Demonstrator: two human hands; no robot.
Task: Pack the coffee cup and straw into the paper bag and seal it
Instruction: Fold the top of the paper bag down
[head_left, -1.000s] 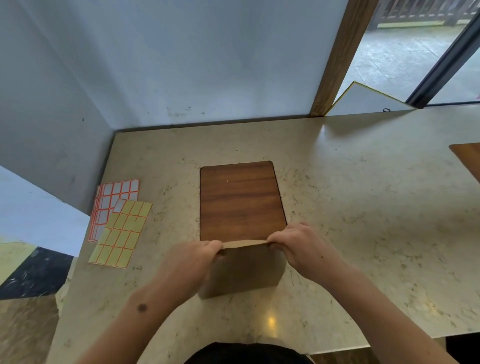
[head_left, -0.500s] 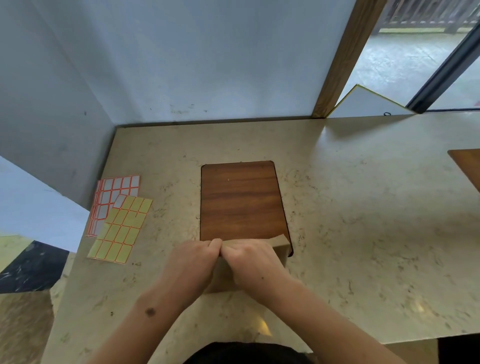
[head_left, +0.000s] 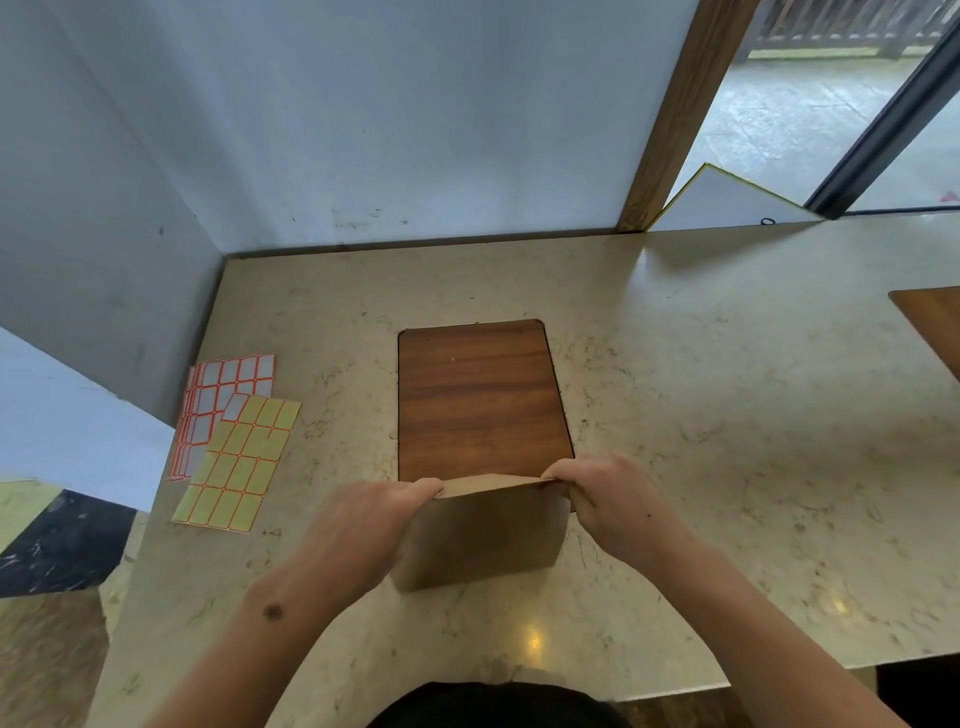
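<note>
A brown paper bag (head_left: 483, 535) stands upright on the marble counter, close to me, with its top edge folded flat. My left hand (head_left: 363, 525) pinches the left end of that folded top. My right hand (head_left: 613, 504) pinches the right end. The bag is shut, so the coffee cup and the straw are not visible.
A dark wooden board (head_left: 480, 400) lies on the counter (head_left: 727, 415) just beyond the bag. Sheets of yellow (head_left: 239, 467) and white (head_left: 223, 395) stickers with orange borders lie at the left. A second wooden board (head_left: 932, 325) shows at the right edge. Grey walls close off the back and left.
Half a second ago my right hand was pressed beside the left one at the middle of the fold. It has slid back out to the right end of the bag's top.
</note>
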